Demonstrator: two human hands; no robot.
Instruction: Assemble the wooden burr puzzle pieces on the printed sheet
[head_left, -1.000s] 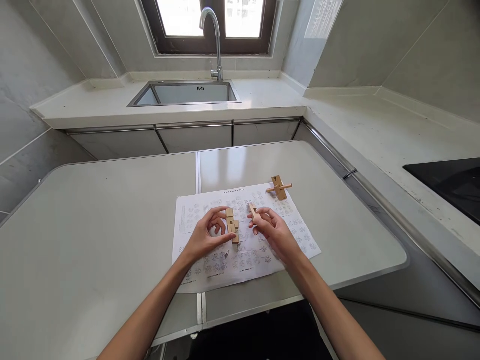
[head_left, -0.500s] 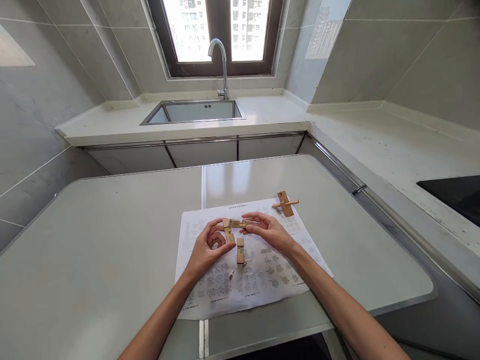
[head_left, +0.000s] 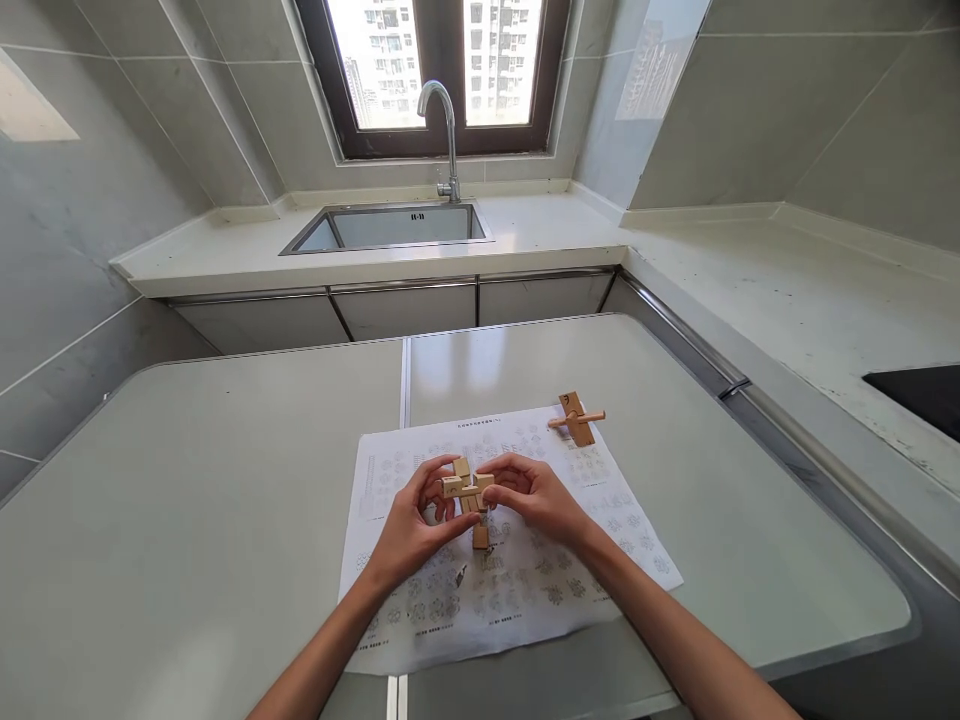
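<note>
Fingers of both hands close on a small wooden puzzle point(head_left: 466, 492), a cluster of crossed notched blocks held just above the printed sheet point(head_left: 525, 590). On the left hand point(head_left: 413, 525), the thumb and curled forefinger pinch the puzzle's left side, with the other fingers folded under toward the palm; the wrist is bent slightly back and the forearm runs down to the lower left edge of the view. On the right hand point(head_left: 534, 497), the thumb and fingertips grip the puzzle's right side from above, knuckles arched and palm turned down; its forearm stretches to the lower right corner. The two hands nearly meet over the puzzle, fingertips close together. One block of the puzzle sticks out below, between the hands, pointing toward the sheet; whether it touches the paper cannot be told. The sheet lies flat on the white table point(head_left: 187, 480), covered with rows of small diagrams. At its far right corner rests a second wooden piece point(head_left: 576, 418), a block with a round peg through it, well apart from the hands. Beyond the table, a counter holds a steel sink point(head_left: 390, 228) with a curved tap point(head_left: 444, 130) beneath a dark-framed window point(head_left: 442, 70).
</note>
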